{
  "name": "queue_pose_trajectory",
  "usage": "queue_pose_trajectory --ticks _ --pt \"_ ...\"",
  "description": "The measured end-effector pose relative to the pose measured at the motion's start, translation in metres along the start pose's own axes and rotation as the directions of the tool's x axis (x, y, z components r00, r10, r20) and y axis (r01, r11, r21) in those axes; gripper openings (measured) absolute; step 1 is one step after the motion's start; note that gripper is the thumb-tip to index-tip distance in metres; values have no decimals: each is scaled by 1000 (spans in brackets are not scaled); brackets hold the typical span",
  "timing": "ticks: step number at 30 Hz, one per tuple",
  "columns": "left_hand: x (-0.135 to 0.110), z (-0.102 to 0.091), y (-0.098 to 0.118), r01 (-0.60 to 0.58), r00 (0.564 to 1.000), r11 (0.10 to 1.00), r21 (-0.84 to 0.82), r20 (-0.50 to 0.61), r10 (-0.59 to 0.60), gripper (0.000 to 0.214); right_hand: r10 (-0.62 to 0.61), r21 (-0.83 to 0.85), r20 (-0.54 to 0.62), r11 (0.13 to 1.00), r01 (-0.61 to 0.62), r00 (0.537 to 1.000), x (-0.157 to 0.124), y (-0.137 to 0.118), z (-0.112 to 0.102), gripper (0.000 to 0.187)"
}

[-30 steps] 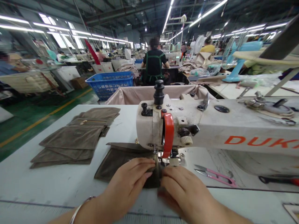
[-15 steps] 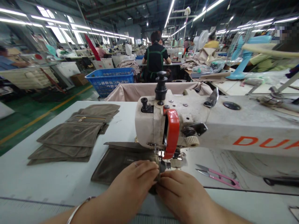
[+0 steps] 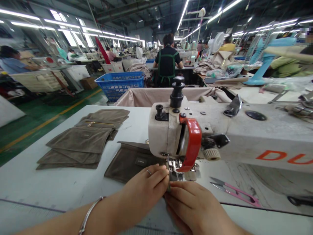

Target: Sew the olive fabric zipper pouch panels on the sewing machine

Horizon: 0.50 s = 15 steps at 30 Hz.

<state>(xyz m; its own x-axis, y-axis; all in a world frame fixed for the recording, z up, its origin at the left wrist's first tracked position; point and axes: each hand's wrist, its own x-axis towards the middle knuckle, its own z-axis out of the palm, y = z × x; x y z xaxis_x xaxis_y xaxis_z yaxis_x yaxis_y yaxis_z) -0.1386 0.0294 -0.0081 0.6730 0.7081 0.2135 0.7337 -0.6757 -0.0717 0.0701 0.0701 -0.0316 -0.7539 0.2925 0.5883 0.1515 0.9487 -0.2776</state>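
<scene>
A dark brown fabric pouch piece (image 3: pixel 127 160) with a small label lies partly beneath the head of a white sewing machine (image 3: pixel 234 125). Its right edge runs close to the presser foot (image 3: pixel 172 164). My left hand (image 3: pixel 146 186), fingers bunched, pinches that edge just in front of the foot. Right beside it, my right hand (image 3: pixel 193 202) is closed on the near end of the same edge. The fingertips of both hands nearly meet, and they hide the fabric between them. A red guard (image 3: pixel 193 143) stands in front of the needle area.
Left on the table (image 3: pixel 80 186) lies a stack of brown pouch pieces (image 3: pixel 80 138), one with a zipper. Pink-handled thread snips (image 3: pixel 237 192) rest right of the needle. Behind the table are a fabric-lined bin (image 3: pixel 146 94) and a blue basket (image 3: pixel 119 85). A person (image 3: pixel 168 60) sits farther back.
The view has shifted slightly left, so the machine and table sit farther right. Both hands keep their hold at the fabric edge; the label on the piece shows more fully.
</scene>
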Motion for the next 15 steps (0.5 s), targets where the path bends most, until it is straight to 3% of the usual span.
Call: queue_pose_trajectory --ticks 3,10,15 --pt "-2 5 -6 -22 999 1000 12 -32 22 34 47 0 20 999 -47 999 4 -2 -2 19" --pt "-10 -2 -10 -41 987 985 -169 -162 13 30 65 13 38 998 -65 997 7 -5 -12 17" --pt "-10 -1 -11 -38 991 987 -158 -135 17 29 81 109 115 990 -93 990 7 -3 -27 19"
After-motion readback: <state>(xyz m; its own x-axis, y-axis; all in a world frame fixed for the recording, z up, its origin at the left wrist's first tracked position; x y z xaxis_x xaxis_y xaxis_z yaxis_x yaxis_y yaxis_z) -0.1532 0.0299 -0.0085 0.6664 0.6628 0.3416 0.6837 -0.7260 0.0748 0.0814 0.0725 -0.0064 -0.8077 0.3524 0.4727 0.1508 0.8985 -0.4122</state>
